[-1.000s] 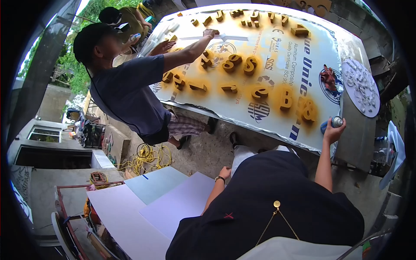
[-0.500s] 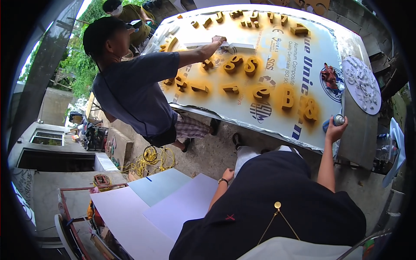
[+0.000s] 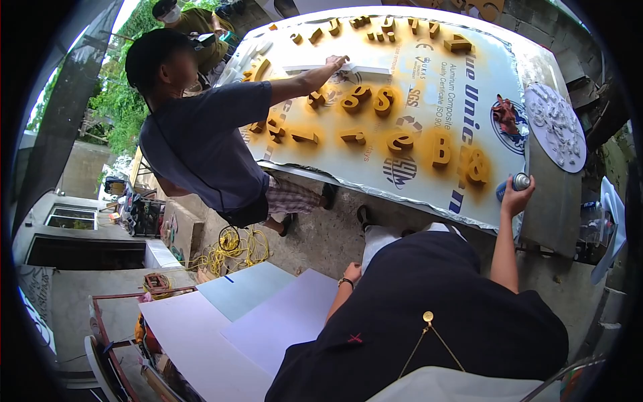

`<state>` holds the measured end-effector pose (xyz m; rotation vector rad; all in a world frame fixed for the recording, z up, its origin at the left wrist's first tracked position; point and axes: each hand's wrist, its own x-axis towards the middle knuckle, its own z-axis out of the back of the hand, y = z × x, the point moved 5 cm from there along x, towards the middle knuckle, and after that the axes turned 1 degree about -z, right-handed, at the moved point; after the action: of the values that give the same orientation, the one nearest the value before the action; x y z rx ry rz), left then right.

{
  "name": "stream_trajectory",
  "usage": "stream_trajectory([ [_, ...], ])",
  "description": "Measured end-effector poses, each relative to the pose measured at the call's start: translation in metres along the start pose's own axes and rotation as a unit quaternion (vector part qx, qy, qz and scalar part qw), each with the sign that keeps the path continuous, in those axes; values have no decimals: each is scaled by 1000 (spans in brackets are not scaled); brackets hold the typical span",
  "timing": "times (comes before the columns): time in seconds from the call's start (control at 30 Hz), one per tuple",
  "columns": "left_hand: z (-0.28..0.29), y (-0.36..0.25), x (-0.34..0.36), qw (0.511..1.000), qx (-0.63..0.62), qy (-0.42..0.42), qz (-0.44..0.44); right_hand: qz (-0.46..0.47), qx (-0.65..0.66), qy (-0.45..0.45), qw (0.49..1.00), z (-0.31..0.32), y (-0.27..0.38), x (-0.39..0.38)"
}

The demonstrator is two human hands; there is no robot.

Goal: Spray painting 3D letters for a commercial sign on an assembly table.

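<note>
My right hand [image 3: 516, 198] is closed around a spray can [image 3: 520, 181] with a dark blue body and silver top, held upright at the table's near right edge. My left hand [image 3: 352, 271] hangs low beside my hip, with a dark band at the wrist; its fingers are too small and hidden to read. Yellow-painted raised letters stand in rows on the table, among them a B [image 3: 441, 153] and an ampersand [image 3: 476, 167] nearest the can. Yellow overspray surrounds them on the printed panel sheet [image 3: 429, 191].
A co-worker [image 3: 201, 134] at the left reaches an arm over the table; another person [image 3: 194, 27] is behind. An oval board [image 3: 562, 151] with white pieces lies right. Pale sheets [image 3: 201, 335] and yellow cable [image 3: 234, 246] are at the lower left.
My right hand and the can stay nearly in place; the view shifts slightly. The co-worker's reaching fingers look more extended than before, and the person behind has lifted their head.
</note>
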<state>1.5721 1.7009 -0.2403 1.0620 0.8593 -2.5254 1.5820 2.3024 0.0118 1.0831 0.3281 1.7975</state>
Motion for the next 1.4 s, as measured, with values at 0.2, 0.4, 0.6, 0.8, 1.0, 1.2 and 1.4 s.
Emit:
stream_trajectory([
  [0.2,0,-8,-3,1000,0,14,-6,6,-2,-9,1000,1,-5,0],
  [0.4,10,-31,-13,999,12,18,-27,-7,-4,-6,1000,2,-6,1],
  [0.6,11,-28,-6,999,7,21,-36,-3,2,-6,1000,1,-8,2],
  [0.8,14,-39,-12,999,29,21,-41,-1,1,-12,1000,2,-9,2],
  [1.0,14,-35,-14,999,33,19,-34,-2,-2,-6,1000,5,-4,0],
  [1.2,15,-40,-19,1000,5,26,2,6,11,-34,999,-3,-21,-13],
  [1.4,15,-36,-18,1000,12,16,-8,31,46,-29,998,-8,-18,-16],
])
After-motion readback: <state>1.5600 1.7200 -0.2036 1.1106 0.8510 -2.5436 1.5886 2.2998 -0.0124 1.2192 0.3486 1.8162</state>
